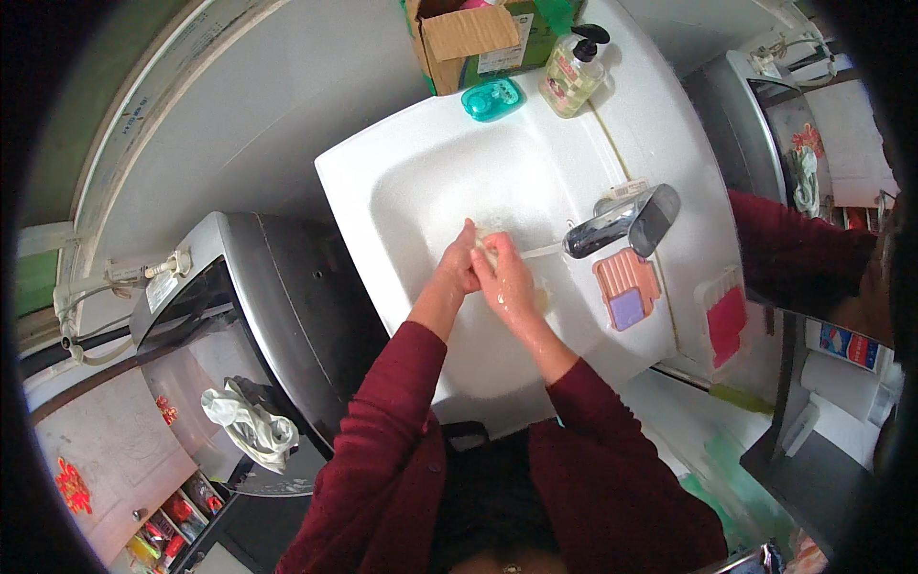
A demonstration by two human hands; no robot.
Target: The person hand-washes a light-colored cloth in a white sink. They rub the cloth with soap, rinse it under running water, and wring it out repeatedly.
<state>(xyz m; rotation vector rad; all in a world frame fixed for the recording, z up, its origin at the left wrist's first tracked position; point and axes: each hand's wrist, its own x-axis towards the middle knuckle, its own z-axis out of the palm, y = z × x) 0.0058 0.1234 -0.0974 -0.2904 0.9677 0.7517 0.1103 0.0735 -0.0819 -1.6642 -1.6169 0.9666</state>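
Observation:
Both hands are together over the white washbasin, under the thin stream of water from the chrome faucet. A small off-white object shows between them, too covered to identify. My left hand is around its near side, thumb pointing up towards the far end of the basin. My right hand presses curled fingers on it from the right. The right hand's skin is wet, with a spot of foam on its back.
Beyond the basin bowl stand a pump soap bottle, a teal soap case and an opened cardboard box. A peach ribbed soap dish with a purple bar lies by the faucet. At left, a grey washing machine holds a pale cloth.

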